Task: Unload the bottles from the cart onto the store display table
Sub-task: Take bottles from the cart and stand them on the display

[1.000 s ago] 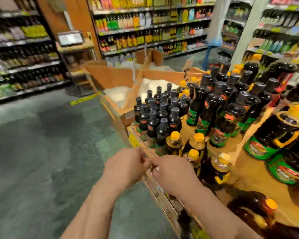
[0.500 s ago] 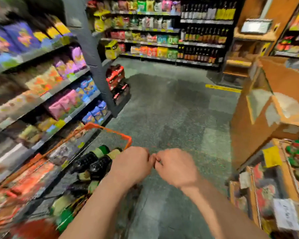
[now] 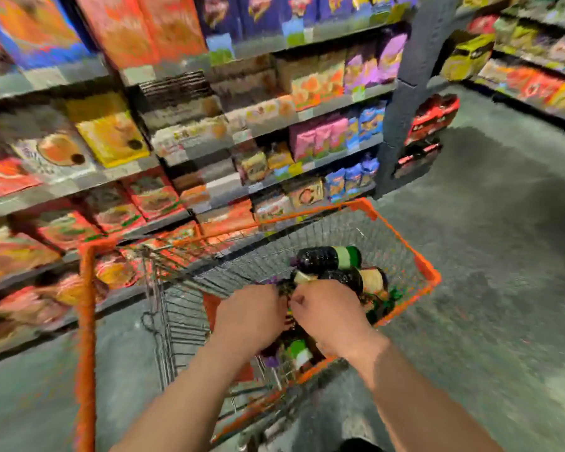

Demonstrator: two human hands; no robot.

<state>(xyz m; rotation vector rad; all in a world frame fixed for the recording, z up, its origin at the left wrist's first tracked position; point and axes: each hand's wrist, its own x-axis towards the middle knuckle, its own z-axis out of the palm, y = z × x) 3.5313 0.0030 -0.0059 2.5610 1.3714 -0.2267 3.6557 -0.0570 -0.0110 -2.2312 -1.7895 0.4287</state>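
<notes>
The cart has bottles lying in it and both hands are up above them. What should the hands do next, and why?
Probably reach down and grip one dark bottle lying in the cart. Both the left hand and the right hand hover curled together over the basket; the blur hides whether they hold anything. Bottles remain inside, and the display table isn't in view.
</notes>
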